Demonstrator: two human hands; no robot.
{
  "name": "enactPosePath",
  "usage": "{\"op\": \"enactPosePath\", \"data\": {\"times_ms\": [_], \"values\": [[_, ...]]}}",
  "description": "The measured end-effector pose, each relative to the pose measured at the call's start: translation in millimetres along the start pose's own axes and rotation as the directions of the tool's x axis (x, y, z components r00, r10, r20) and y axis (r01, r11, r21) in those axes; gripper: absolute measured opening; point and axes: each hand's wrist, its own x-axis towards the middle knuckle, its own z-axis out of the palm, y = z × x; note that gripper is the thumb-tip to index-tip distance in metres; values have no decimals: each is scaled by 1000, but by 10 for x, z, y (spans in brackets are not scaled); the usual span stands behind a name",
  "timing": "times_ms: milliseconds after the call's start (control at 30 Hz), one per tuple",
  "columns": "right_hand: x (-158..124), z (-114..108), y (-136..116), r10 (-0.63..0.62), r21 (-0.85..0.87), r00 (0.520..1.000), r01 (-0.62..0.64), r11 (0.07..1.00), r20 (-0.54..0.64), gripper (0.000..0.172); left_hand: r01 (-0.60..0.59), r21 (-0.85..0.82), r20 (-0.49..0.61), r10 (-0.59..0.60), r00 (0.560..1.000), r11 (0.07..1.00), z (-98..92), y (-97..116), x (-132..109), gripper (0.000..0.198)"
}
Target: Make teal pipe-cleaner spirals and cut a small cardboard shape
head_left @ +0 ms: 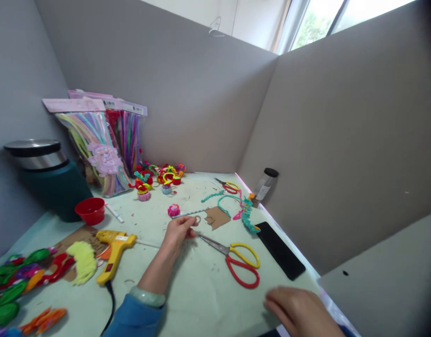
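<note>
My left hand [178, 231] reaches over the table with its fingers pinched on a thin light-blue pipe cleaner [192, 213] that sticks out to the right. Just right of it lie scissors with red and yellow handles [238, 262]. A yellow glue gun [113, 248] rests to the left of that hand. My right hand [299, 311] hovers low near the table's front right edge, blurred, fingers bent, nothing visible in it.
A black phone [280, 255] lies at the right edge. Teal and pink pipe cleaner pieces [243, 210], a cardboard scrap [217, 216], second scissors [229, 187], small pompom figures [159, 180], a red bowl [91, 210], pipe cleaner packs [103, 145], a steel pot [43, 175].
</note>
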Motion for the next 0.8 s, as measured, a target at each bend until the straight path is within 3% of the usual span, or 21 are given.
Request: {"op": "enactPosePath", "data": {"times_ms": [133, 233, 433, 533, 700, 800], "values": [[566, 62, -236, 20, -64, 983, -33, 997, -184, 22, -20, -5, -15, 20, 1000, 1000, -29, -14, 1, 26], [754, 193, -239, -27, -94, 991, 15, 995, -134, 29, -33, -16, -34, 32, 999, 999, -40, -10, 12, 26], [768, 245, -170, -33, 53, 999, 35, 998, -36, 35, -101, -20, -44, 100, 994, 995, -25, -1, 29, 28], [916, 262, -326, 18, 58, 999, -16, 998, -34, 35, -122, -34, -49, 121, 991, 992, -16, 7, 12, 30], [1300, 356, -682, 136, -87, 985, -145, 986, -103, 25, -117, -47, -29, 116, 993, 992, 9, 13, -16, 31], [1404, 375, -717, 163, -91, 978, -176, 980, -128, 25, -109, -42, -5, 109, 994, 993, 23, 0, -9, 31]]}}
